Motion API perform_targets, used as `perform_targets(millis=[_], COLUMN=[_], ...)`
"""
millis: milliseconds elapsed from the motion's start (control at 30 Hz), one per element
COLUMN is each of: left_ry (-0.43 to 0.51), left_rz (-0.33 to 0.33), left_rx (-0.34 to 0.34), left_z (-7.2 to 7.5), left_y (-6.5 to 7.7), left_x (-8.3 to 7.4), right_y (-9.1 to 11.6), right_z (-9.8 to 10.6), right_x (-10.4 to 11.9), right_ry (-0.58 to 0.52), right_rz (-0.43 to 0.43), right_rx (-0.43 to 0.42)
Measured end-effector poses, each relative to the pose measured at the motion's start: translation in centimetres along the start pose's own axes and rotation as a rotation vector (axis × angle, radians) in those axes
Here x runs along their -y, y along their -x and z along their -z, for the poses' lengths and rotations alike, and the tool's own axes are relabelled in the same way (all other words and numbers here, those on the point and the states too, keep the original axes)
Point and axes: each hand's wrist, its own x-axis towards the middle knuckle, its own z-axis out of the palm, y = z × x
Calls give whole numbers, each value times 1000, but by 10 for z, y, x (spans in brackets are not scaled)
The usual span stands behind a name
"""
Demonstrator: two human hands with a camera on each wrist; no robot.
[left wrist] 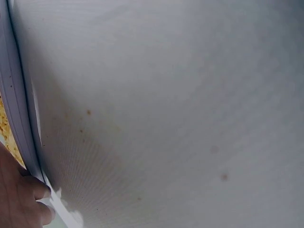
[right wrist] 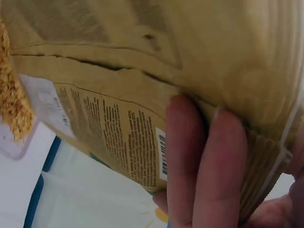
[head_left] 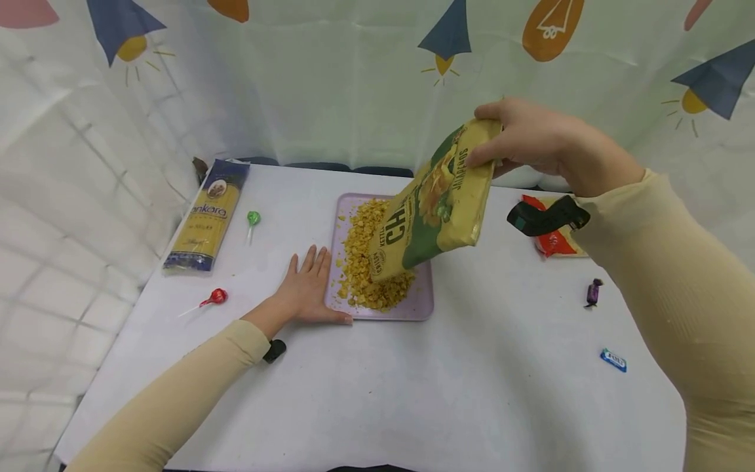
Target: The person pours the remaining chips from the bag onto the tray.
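Observation:
My right hand (head_left: pixel 525 141) grips a yellow and green chip bag (head_left: pixel 433 200) by its bottom end, thumb on the front and fingers on the printed back (right wrist: pixel 128 128). The bag tilts down to the left, its lower end over a heap of crushed chips (head_left: pixel 368 255). These lie spread on a lilac tray (head_left: pixel 420 305), with some crumbs near its left edge. Flat beside the tray, my left hand (head_left: pixel 307 288) has its fingers spread along the left rim and its thumb at the front corner. In the left wrist view, fingers (left wrist: pixel 19 199) show at the tray edge (left wrist: pixel 19 95).
At the left lie a pasta packet (head_left: pixel 206 219), a green lollipop (head_left: pixel 253 218) and a red lollipop (head_left: pixel 217 296). On the right are a red packet (head_left: pixel 551 239) partly behind the right wrist, a purple wrapped candy (head_left: pixel 593 292) and a small blue packet (head_left: pixel 614 360). A patterned curtain (head_left: pixel 354 85) hangs behind.

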Motion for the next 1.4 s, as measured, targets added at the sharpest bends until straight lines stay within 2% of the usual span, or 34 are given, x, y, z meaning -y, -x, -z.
perform_targets(millis=[133,233,333,767,1033,1400], left_ry=[0,7,11,7,18,15], left_rz=[-4,-3,1,3,5,7], left_rx=[-2,0,5,9,8,-5], left_z=[0,0,2,0,-1,-4], left_y=[1,1,2,1,0,1], left_x=[0,-1,-2,0,1,3], right_y=[0,1,2,4,4,4], right_z=[4,3,0,-7,-8,-14], right_x=[-4,-7,-9,-16,-18,-17], right_ry=[-45,-32,29,67,73,51], right_rz=[8,10,13,58,66,117], right_rx=[1,-15,-28,-52,-83,-79])
